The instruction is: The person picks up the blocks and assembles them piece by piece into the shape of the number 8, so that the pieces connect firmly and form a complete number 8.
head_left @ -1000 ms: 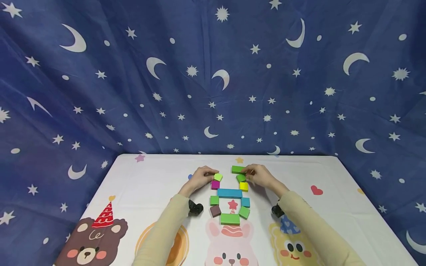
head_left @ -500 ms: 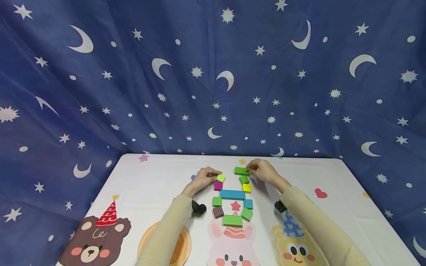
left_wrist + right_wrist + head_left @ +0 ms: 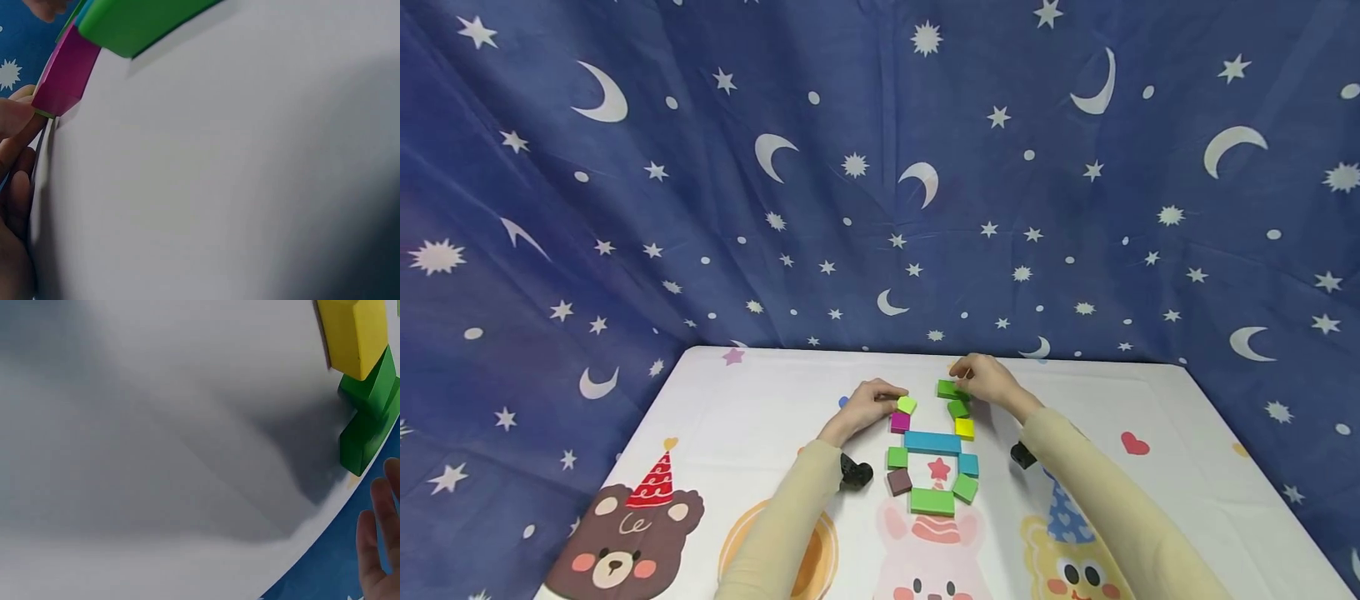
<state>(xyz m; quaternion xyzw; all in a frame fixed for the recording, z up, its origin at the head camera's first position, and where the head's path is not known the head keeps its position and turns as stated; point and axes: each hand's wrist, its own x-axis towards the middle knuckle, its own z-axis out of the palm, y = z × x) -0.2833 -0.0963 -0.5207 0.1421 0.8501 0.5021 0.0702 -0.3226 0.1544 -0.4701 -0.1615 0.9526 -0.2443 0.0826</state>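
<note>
In the head view my left hand pinches a lime-green block at the upper left of a figure laid out in blocks. Beside it sits a magenta block, large in the left wrist view. My right hand is over the right end of a long green block, its fingertips right at the far edge. Several of its fingers extend loosely in the right wrist view, apart from the blocks. Below that block lie a smaller green block and a yellow block.
A long blue block crosses the figure's middle. Under it, a green block, a brown block, a blue block, a tilted green block and a wide green block form a ring on the printed tablecloth.
My right hand has moved from the long green block's right end to over its far side, fingers reaching left. My left hand stays at the lime-green block. The head view has shifted slightly.
</note>
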